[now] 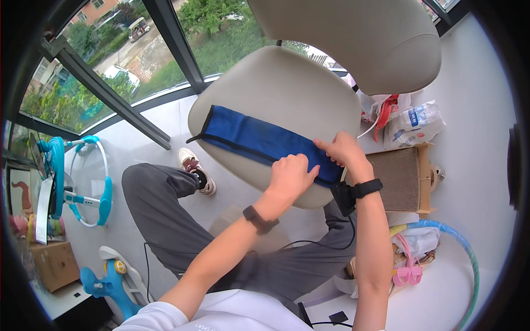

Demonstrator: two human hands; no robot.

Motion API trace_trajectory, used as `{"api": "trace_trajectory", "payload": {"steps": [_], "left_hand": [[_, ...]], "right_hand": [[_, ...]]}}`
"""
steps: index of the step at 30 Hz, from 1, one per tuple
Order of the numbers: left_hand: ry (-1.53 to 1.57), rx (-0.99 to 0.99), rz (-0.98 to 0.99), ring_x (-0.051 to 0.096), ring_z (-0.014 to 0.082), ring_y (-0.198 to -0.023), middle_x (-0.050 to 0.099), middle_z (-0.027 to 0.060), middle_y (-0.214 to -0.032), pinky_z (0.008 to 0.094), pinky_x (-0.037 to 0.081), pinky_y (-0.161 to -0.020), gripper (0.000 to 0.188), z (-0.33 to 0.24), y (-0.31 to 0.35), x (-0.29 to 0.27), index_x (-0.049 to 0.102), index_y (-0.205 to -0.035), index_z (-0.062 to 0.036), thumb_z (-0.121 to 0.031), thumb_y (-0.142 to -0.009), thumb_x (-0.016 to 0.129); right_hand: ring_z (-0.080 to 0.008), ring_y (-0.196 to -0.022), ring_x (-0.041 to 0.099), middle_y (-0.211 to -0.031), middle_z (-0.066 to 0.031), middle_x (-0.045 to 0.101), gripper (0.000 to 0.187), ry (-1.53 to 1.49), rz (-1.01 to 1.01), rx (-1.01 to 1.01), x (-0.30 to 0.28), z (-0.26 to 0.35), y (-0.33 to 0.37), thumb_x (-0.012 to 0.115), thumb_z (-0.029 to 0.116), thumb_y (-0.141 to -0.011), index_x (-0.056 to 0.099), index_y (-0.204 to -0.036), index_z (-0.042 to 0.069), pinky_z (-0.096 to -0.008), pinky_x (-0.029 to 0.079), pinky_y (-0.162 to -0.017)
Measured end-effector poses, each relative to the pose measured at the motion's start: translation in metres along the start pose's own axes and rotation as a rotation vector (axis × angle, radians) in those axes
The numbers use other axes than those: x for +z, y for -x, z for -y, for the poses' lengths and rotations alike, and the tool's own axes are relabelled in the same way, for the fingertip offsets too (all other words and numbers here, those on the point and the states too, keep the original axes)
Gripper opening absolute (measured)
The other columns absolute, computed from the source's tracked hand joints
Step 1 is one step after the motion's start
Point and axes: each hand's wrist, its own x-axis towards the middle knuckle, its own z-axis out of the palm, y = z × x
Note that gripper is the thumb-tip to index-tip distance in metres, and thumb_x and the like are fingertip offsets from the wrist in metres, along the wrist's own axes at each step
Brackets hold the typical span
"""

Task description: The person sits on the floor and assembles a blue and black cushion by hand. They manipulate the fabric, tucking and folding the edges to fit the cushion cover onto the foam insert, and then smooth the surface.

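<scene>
Both hands (290,176) on blue cloth (259,140), beige chair seat (276,88) beneath

Cloth strip (259,140) across chair seat (276,94); both hands on its right end; scratcher board (400,177) right of seat.

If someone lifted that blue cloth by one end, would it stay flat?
Probably not: the blue cloth lies flat and thin on the chair seat, so it likely flops. It looks light. The left hand and right hand press one end.

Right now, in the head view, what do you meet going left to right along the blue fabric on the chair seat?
Blue fabric's free end → left hand → right hand → brown scratch board.
</scene>
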Motion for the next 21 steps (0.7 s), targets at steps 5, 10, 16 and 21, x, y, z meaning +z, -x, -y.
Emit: {"api": "trace_trajectory", "payload": {"steps": [5, 10, 16, 21], "left_hand": [[-0.039, -0.038, 0.009, 0.071, 0.0385, -0.071, 0.069, 0.0199, -0.070, 0.0457, 0.056, -0.062, 0.046, -0.002, 0.000, 0.001, 0.062, -0.083, 0.0017, -0.042, -0.086, 0.075], [-0.067, 0.011, 0.012, 0.071, 0.0366, -0.065, 0.068, 0.0185, -0.066, 0.0442, 0.056, -0.058, 0.043, -0.010, -0.001, 0.009, 0.061, -0.080, 0.0006, -0.040, -0.088, 0.073], [-0.077, 0.052, 0.024, 0.070, 0.0357, -0.061, 0.067, 0.0182, -0.066, 0.0423, 0.055, -0.055, 0.040, -0.010, -0.004, 0.008, 0.061, -0.078, 0.0004, -0.036, -0.088, 0.073], [-0.071, 0.074, 0.017, 0.070, 0.0367, -0.064, 0.068, 0.0187, -0.067, 0.0432, 0.055, -0.057, 0.036, -0.008, -0.007, 0.012, 0.062, -0.080, 0.0015, -0.032, -0.089, 0.073]], "right_hand": [[-0.0190, -0.044, 0.059, -0.055, -0.0090, 0.063, 0.061, -0.074, 0.171, 0.020, -0.001, 0.016, -0.019, 0.076, 0.057, -0.082, 0.070, -0.065, -0.001, -0.0325, 0.046, -0.041], [-0.0158, -0.041, 0.053, -0.050, -0.0070, 0.061, 0.059, 0.036, 0.270, -0.066, -0.010, 0.004, -0.026, 0.077, 0.057, -0.083, 0.070, -0.061, 0.002, -0.0308, 0.037, -0.039], [-0.0210, -0.051, 0.061, -0.058, -0.0098, 0.068, 0.051, 0.047, 0.346, 0.089, -0.012, 0.015, -0.031, 0.075, 0.050, -0.087, 0.073, -0.066, 0.003, -0.0357, 0.041, -0.052], [-0.0195, -0.049, 0.060, -0.058, -0.0102, 0.068, 0.053, 0.005, 0.333, 0.096, -0.011, 0.015, -0.032, 0.072, 0.049, -0.089, 0.073, -0.066, 0.002, -0.0343, 0.041, -0.048]]}}
